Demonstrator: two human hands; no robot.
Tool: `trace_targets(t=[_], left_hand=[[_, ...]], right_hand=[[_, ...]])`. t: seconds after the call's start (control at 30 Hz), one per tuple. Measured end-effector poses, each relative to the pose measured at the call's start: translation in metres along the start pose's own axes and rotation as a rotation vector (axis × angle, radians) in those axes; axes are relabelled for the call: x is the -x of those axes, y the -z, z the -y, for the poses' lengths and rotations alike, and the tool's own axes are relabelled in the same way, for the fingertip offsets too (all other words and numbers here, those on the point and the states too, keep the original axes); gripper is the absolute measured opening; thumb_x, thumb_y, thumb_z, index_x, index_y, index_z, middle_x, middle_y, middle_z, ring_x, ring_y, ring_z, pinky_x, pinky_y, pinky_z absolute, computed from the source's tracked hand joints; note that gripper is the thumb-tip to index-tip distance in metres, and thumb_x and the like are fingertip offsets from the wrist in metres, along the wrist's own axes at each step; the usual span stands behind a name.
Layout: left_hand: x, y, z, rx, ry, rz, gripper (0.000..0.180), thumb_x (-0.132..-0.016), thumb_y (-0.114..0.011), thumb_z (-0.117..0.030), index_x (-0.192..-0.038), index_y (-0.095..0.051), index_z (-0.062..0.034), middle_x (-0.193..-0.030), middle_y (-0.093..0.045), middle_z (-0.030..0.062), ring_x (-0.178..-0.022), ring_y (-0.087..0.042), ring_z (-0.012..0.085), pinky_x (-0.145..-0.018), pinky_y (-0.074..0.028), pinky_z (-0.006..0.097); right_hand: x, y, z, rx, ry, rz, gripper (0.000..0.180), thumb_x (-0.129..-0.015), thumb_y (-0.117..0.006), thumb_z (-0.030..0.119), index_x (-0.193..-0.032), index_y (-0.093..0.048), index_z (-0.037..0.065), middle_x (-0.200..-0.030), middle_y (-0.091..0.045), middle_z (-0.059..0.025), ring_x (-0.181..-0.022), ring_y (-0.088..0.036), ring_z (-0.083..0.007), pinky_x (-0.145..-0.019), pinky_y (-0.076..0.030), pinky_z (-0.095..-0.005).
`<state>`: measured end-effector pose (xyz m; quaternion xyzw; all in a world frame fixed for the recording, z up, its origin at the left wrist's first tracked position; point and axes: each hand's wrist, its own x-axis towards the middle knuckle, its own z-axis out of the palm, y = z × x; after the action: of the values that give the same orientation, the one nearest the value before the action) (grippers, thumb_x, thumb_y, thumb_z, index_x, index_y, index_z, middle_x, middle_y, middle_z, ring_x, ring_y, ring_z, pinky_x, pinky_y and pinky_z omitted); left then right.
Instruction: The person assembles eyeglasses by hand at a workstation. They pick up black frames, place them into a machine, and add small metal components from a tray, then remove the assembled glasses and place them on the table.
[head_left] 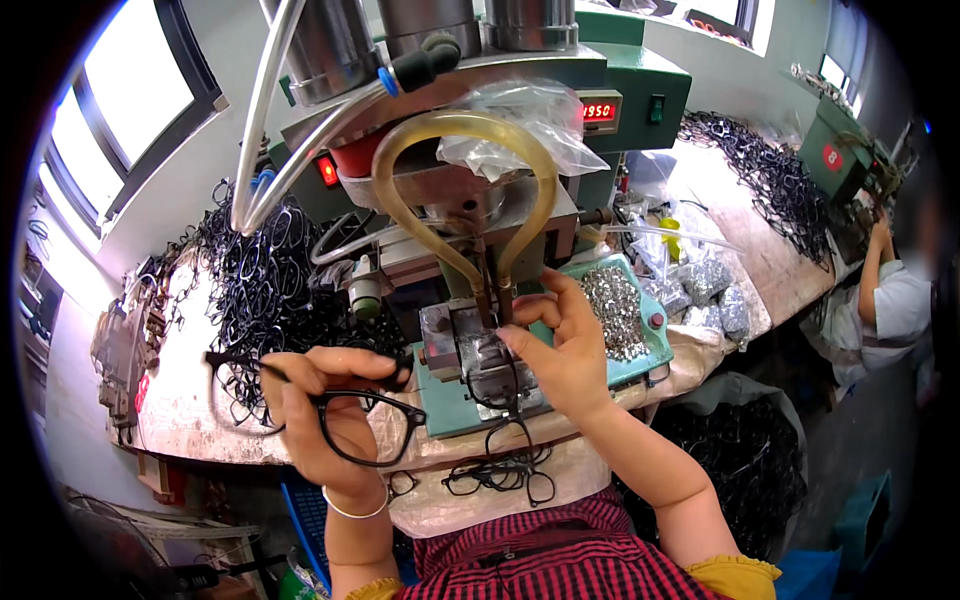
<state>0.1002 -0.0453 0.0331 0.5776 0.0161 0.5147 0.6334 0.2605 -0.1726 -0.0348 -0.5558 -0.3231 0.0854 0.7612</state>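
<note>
My left hand [335, 425] is closed around a black eyeglass frame [412, 432], holding it in front of the machine at the left. My right hand [565, 350] is at the machine's metal fixture [485, 360], its thumb and fingers curled in close beneath the tubes. Whatever the right fingertips pinch is hidden or too small to name. Just below them, a thin black frame part hangs at the fixture. Two yellowish hoses [465, 120] loop down to the fixture from above. More black eyeglass frames [500, 475] lie on the covered table edge before me.
A teal tray [655, 345] of small metal parts stands right of the fixture. Black frames are heaped at the left [265, 270] and far right [765, 170]. Bags of small parts [710, 280] lie behind the tray. Another person [890, 310] works at a green machine, far right.
</note>
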Motion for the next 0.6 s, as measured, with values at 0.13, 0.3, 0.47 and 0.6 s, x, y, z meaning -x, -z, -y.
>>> trace_targets(t=[0.13,0.3,0.47,0.6], left_hand=[[-0.033,-0.024,-0.003,-0.300,-0.102,0.028,0.023,-0.105,-0.036,-0.025,-0.100,-0.038,-0.0023,-0.088,-0.067,0.0242,-0.073,-0.064,0.0229,-0.074,-0.054,0.032],[-0.029,-0.022,0.001,-0.381,-0.205,0.078,0.020,-0.104,-0.036,-0.022,-0.101,-0.039,-0.0023,-0.084,-0.067,0.0211,-0.074,-0.062,0.0194,-0.074,-0.051,0.030],[-0.033,-0.030,-0.002,-0.407,-0.167,0.024,0.020,-0.102,-0.033,-0.019,-0.096,-0.041,-0.0010,-0.082,-0.065,0.0230,-0.070,-0.060,0.0228,-0.070,-0.052,0.031],[-0.028,-0.024,0.002,-0.435,-0.237,0.056,0.017,-0.103,-0.034,-0.017,-0.100,-0.040,-0.0011,-0.086,-0.064,0.0227,-0.075,-0.062,0.0239,-0.076,-0.053,0.034]], right_hand=[[-0.001,-0.010,-0.001,-0.048,-0.066,0.000,0.064,-0.081,-0.072,0.000,-0.138,-0.044,-0.007,-0.095,-0.070,-0.0077,-0.093,-0.063,-0.0132,-0.091,-0.046,-0.0260],[-0.004,-0.007,0.003,-0.004,-0.070,0.056,0.062,-0.081,-0.072,-0.001,-0.137,-0.044,-0.007,-0.094,-0.069,-0.0090,-0.092,-0.064,-0.0127,-0.090,-0.047,-0.0263],[0.002,-0.010,-0.001,-0.037,-0.063,0.038,0.057,-0.082,-0.074,0.002,-0.133,-0.049,-0.003,-0.103,-0.068,-0.0083,-0.098,-0.062,-0.0133,-0.091,-0.047,-0.0271],[0.005,-0.010,-0.007,0.066,-0.020,-0.008,0.043,-0.084,-0.075,0.004,-0.123,-0.056,-0.002,-0.104,-0.068,-0.0081,-0.098,-0.062,-0.0135,-0.091,-0.047,-0.0275]])
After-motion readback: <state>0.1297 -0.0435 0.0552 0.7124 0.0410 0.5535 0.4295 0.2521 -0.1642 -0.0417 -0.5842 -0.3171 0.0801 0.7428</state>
